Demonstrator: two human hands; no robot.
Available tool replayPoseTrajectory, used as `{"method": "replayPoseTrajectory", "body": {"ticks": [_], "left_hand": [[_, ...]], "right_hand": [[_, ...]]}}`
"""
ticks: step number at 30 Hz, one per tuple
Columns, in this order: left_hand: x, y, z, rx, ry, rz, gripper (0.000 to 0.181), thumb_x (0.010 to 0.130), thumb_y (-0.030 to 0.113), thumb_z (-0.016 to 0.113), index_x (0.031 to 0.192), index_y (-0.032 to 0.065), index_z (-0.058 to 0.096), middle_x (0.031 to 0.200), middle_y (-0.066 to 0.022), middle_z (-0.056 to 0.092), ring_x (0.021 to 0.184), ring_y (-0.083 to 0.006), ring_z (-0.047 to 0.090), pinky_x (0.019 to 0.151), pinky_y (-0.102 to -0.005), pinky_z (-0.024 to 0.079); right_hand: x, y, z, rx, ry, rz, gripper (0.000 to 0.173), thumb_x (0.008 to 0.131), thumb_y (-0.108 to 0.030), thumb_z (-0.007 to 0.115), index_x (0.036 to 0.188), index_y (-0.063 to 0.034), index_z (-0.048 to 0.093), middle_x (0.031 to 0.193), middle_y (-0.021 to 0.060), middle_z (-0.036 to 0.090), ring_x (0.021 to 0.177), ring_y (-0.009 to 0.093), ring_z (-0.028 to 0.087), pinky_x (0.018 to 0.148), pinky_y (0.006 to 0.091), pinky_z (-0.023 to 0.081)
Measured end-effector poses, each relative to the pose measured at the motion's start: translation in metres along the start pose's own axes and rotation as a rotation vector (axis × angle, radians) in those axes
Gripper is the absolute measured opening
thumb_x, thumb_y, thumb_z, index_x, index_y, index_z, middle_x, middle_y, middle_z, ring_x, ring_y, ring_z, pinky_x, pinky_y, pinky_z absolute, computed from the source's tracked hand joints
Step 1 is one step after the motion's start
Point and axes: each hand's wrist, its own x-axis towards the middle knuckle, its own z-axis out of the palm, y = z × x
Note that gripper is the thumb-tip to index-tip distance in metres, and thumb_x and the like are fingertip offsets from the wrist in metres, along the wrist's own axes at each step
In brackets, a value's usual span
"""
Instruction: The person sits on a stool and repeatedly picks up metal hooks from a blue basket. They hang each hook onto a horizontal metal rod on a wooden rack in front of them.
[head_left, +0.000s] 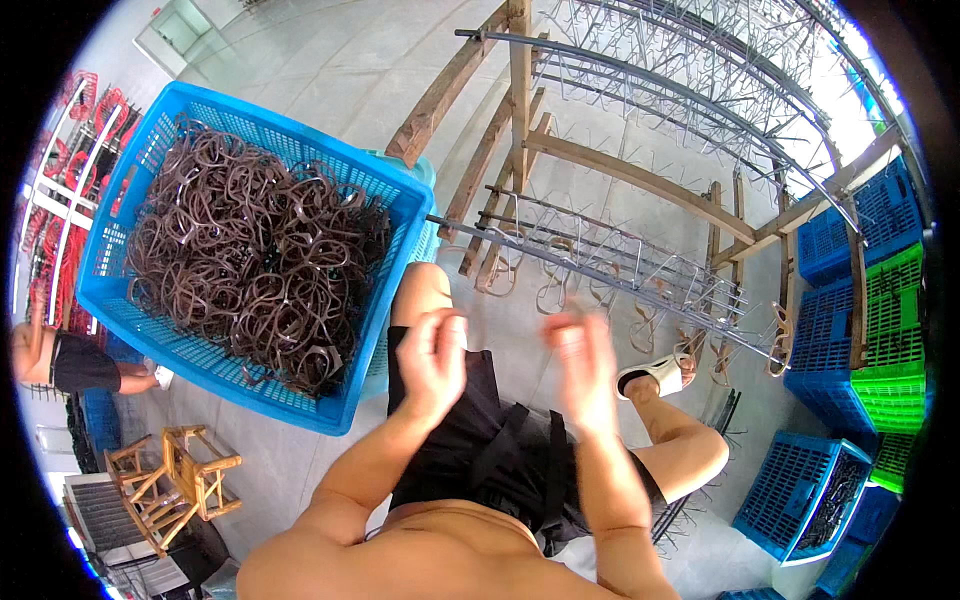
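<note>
Both hands are raised over the lap. My left hand (433, 364) has its fingers curled near the right wall of a blue plastic crate (390, 300); whether it holds anything is not plain. Brown looped frame-like parts (247, 240) fill the crate in a tangled heap. Blurred by motion, my right hand (581, 360) is bent at the fingers just below a metal rod (540, 259) with wire hooks. Several tan looped parts (555, 289) hang from the hooks, the nearest ones just beyond the right hand. What that hand holds cannot be made out.
A wooden rack (637, 169) with more hooked rods spans the upper right. Blue crates (795, 495) and green crates (889, 322) stand at the right. A bamboo stool (187, 469) is at lower left, and another person (82, 360) is at the far left.
</note>
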Motion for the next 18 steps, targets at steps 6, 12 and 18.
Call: {"method": "replayPoseTrajectory", "body": {"ticks": [6, 12, 18], "left_hand": [[0.004, -0.007, 0.024, 0.093, -0.267, 0.402, 0.016, 0.083, 0.013, 0.056, 0.094, 0.0023, 0.057, 0.088, -0.0145, 0.057, 0.083, -0.0325, 0.053, 0.073, -0.0390, 0.043], [0.096, -0.094, -0.068, 1.354, -0.099, 0.238, 0.039, 0.075, 0.015, 0.062, 0.112, 0.0070, 0.057, 0.117, -0.0179, 0.053, 0.104, -0.0352, 0.051, 0.086, -0.0450, 0.043], [0.121, -0.113, -0.077, 1.650, -0.317, 0.096, 0.030, 0.079, 0.003, 0.055, 0.109, 0.0087, 0.060, 0.116, -0.0096, 0.052, 0.106, -0.0284, 0.049, 0.089, -0.0413, 0.040]], "right_hand": [[-0.004, 0.021, 0.030, 0.321, 0.457, -0.025, 0.024, 0.097, -0.016, 0.040, 0.105, 0.0042, 0.051, 0.052, 0.0012, 0.047, 0.040, 0.007, 0.041, 0.039, 0.0216, 0.034], [0.023, 0.024, -0.128, 0.320, 1.163, -0.132, 0.022, 0.097, -0.017, 0.040, 0.105, -0.0018, 0.053, 0.050, 0.0004, 0.044, 0.038, 0.008, 0.039, 0.037, 0.0215, 0.032], [0.034, 0.072, -0.188, 0.153, 1.102, 0.016, 0.023, 0.095, -0.020, 0.048, 0.113, -0.0075, 0.056, 0.053, -0.0038, 0.041, 0.044, 0.004, 0.039, 0.039, 0.0209, 0.032]]}}
